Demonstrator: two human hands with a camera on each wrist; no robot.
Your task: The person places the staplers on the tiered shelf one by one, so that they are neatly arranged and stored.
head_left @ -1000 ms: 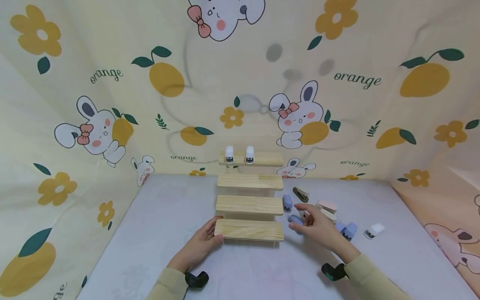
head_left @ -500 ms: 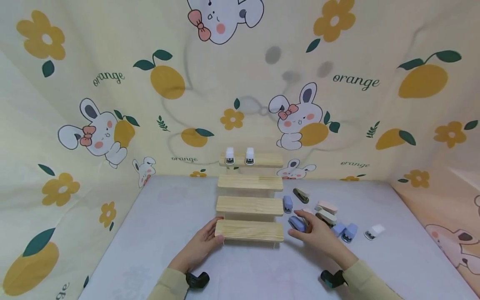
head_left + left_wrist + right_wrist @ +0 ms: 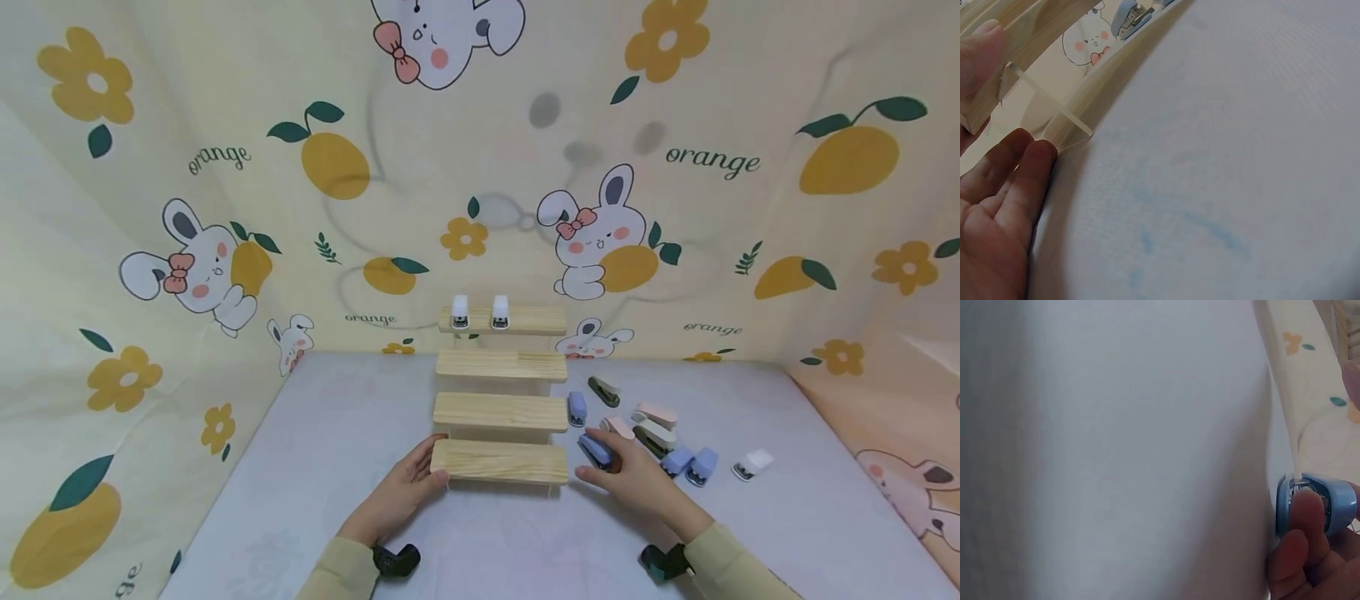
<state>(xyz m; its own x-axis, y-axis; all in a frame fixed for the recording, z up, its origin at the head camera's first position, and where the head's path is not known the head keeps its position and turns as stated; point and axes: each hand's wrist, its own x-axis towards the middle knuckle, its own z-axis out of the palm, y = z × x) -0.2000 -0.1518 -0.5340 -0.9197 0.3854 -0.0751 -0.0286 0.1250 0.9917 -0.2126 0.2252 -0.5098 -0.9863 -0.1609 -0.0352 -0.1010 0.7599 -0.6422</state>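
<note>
A four-tier wooden shelf [image 3: 501,410] stands on the table. My left hand [image 3: 397,492] holds its left lower end; in the left wrist view the thumb [image 3: 982,53] lies by a board and the fingers are near a clear support [image 3: 1054,103]. Right of the lowest board, my right hand [image 3: 641,475] is around a blue mini stapler [image 3: 595,451] on the table. The right wrist view shows fingertips [image 3: 1307,515] touching this stapler [image 3: 1338,503], with the thumb apart from it. Two white mini staplers [image 3: 460,312] stand on the top board.
Another blue stapler [image 3: 577,408] is beside the shelf. Further right lie a dark green stapler [image 3: 603,391], pink staplers [image 3: 655,413], a white-topped one [image 3: 655,435], two more blue ones [image 3: 702,467] and a white one [image 3: 752,464]. A printed cloth [image 3: 420,167] hangs behind.
My right hand has lowered slightly and settled around the blue stapler, uncovering a pink stapler behind it. My left hand stays on the shelf; the view has shifted slightly.
</note>
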